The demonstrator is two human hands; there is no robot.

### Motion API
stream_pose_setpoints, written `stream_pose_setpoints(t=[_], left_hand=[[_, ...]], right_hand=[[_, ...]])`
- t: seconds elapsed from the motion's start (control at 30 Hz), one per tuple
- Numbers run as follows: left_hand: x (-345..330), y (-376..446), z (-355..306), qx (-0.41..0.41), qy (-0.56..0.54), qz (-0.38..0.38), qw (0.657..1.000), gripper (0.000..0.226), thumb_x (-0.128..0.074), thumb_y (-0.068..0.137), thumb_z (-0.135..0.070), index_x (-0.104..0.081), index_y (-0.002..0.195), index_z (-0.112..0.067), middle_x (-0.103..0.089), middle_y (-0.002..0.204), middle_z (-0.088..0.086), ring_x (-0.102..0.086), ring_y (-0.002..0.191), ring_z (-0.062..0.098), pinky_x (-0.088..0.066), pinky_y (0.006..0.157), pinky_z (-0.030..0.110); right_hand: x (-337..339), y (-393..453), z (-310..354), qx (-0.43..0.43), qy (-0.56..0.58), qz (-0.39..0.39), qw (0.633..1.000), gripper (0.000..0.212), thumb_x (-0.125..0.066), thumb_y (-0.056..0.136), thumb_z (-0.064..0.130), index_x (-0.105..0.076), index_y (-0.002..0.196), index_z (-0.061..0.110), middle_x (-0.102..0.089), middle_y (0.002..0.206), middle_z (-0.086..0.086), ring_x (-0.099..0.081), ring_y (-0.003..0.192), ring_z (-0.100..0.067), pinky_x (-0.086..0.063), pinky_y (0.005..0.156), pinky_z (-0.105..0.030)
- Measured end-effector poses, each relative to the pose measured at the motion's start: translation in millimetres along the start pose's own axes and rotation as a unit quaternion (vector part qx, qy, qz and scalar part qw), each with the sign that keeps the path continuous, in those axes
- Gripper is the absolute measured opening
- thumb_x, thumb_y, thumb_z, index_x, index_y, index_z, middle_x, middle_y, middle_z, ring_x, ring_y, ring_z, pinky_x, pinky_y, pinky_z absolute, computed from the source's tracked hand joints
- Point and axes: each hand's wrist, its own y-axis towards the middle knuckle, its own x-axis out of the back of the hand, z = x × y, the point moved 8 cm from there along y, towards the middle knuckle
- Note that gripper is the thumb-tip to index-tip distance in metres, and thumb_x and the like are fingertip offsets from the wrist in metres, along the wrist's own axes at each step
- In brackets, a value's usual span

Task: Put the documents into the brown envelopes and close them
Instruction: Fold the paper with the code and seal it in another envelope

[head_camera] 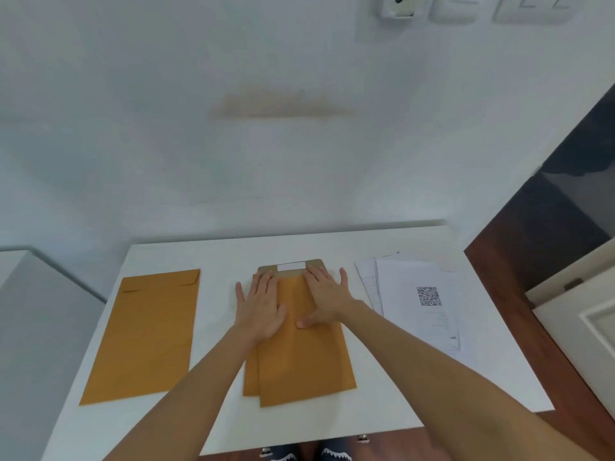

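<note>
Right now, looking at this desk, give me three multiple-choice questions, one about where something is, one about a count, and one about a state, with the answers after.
1. Where does the sheet with the QR code lie?
A. right of the envelopes under the hands
B. on the lone envelope at the left
C. on the floor

2. How many brown envelopes lie apart at the left of the table?
A. three
B. none
C. one

3. What is the state of the flap on the top middle envelope?
A. torn off
B. open, pointing away from the person
C. folded down shut

Answers: 1 A, the printed paper stack sits at the right of the table. 2 C, a single envelope lies there alone. 3 B, the flap shows beyond the left hand and right hand, which press flat on the envelope.
</note>
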Motion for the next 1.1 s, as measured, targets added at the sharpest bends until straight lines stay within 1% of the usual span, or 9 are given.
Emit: stream_pose_setpoints(t=[0.17, 0.27, 0.37, 0.5, 0.67, 0.77, 0.9, 1.03, 1.1], left_hand=[[20.4, -17.7, -73.4, -0.08, -0.117, -0.124, 0.982, 0.058, -0.044, 0.094, -0.018, -0.027, 0.149, -0.014, -0.024, 0.158, 0.005, -0.022, 0.146, 0.022, -0.023, 0.119, 0.042], [-11.9, -22.7, -139.1, -0.076, -0.336, 0.031, 0.938, 0.05, -0.045, 0.096, -0.013, -0.036, 0.145, -0.015, -0.043, 0.147, 0.003, -0.044, 0.13, 0.016, -0.039, 0.108, 0.031], [-40.1, -16.4, -181.6, 0.026, -0.453, 0.151, 0.878, 0.041, -0.046, 0.097, -0.012, -0.041, 0.137, -0.014, -0.048, 0.135, 0.001, -0.049, 0.121, 0.02, -0.04, 0.098, 0.032], [-50.0, 0.2, -203.4, 0.078, -0.484, 0.174, 0.854, 0.01, -0.051, 0.09, -0.009, -0.043, 0.094, -0.013, -0.047, 0.092, 0.003, -0.044, 0.079, 0.017, -0.034, 0.061, 0.028], [-53.4, 11.8, -208.9, 0.123, -0.502, 0.194, 0.834, 0.016, -0.055, 0.089, -0.007, -0.055, 0.104, -0.002, -0.057, 0.101, 0.012, -0.051, 0.087, 0.022, -0.038, 0.069, 0.029], [-56.2, 10.8, -215.7, 0.111, -0.511, 0.211, 0.826, 0.012, -0.054, 0.088, -0.001, -0.06, 0.098, -0.005, -0.063, 0.1, 0.011, -0.056, 0.087, 0.022, -0.04, 0.066, 0.027], [-58.2, 4.7, -227.2, 0.084, -0.519, 0.212, 0.824, 0.024, -0.051, 0.088, 0.004, -0.063, 0.104, -0.008, -0.064, 0.104, 0.011, -0.058, 0.09, 0.022, -0.044, 0.076, 0.027], [-53.6, -0.4, -227.9, 0.067, -0.527, 0.196, 0.824, 0.041, -0.044, 0.087, 0.01, -0.057, 0.124, -0.005, -0.062, 0.115, 0.01, -0.056, 0.098, 0.022, -0.045, 0.076, 0.027], [-45.3, 0.1, -226.6, 0.047, -0.543, 0.177, 0.819, 0.044, -0.044, 0.087, 0.011, -0.057, 0.124, -0.007, -0.064, 0.12, 0.012, -0.058, 0.099, 0.021, -0.047, 0.077, 0.025]], right_hand=[[34.8, -54.2, -70.2, -0.14, 0.158, -0.209, 0.955, 0.077, -0.055, 0.088, 0.054, -0.026, 0.149, 0.018, -0.027, 0.156, -0.005, -0.02, 0.146, -0.023, -0.008, 0.116, -0.053], [39.6, -115.8, -154.9, -0.335, 0.194, -0.273, 0.881, 0.058, -0.062, 0.088, 0.04, -0.043, 0.137, 0.016, -0.041, 0.144, -0.013, -0.038, 0.131, -0.034, -0.03, 0.106, -0.048], [28.0, -153.8, -206.1, -0.446, 0.219, -0.199, 0.845, 0.063, -0.066, 0.086, 0.039, -0.041, 0.136, 0.01, -0.041, 0.139, -0.018, -0.04, 0.126, -0.038, -0.036, 0.102, -0.047], [19.9, -158.2, -219.5, -0.433, 0.242, -0.162, 0.853, 0.07, -0.072, 0.082, 0.035, -0.039, 0.134, 0.003, -0.04, 0.135, -0.02, -0.041, 0.125, -0.039, -0.037, 0.102, -0.043], [16.3, -161.5, -227.4, -0.441, 0.305, -0.179, 0.825, 0.07, -0.08, 0.073, 0.024, -0.043, 0.128, -0.001, -0.053, 0.126, -0.021, -0.049, 0.121, -0.036, -0.045, 0.097, -0.04], [16.8, -165.7, -231.1, -0.42, 0.355, -0.229, 0.803, 0.056, -0.078, 0.072, 0.013, -0.048, 0.117, -0.001, -0.062, 0.114, -0.019, -0.058, 0.109, -0.034, -0.049, 0.081, -0.035], [17.6, -166.8, -231.1, -0.383, 0.346, -0.28, 0.81, 0.039, -0.071, 0.079, 0.01, -0.055, 0.114, 0.001, -0.063, 0.113, -0.015, -0.059, 0.105, -0.034, -0.043, 0.084, -0.033], [22.8, -174.5, -232.5, -0.367, 0.376, -0.326, 0.786, 0.015, -0.069, 0.081, 0.013, -0.057, 0.085, 0.006, -0.061, 0.085, -0.009, -0.056, 0.079, -0.03, -0.038, 0.065, -0.031], [28.9, -181.1, -234.0, -0.351, 0.403, -0.351, 0.769, 0.023, -0.072, 0.08, 0.016, -0.05, 0.073, 0.012, -0.056, 0.075, -0.007, -0.051, 0.071, -0.028, -0.037, 0.06, -0.033]])
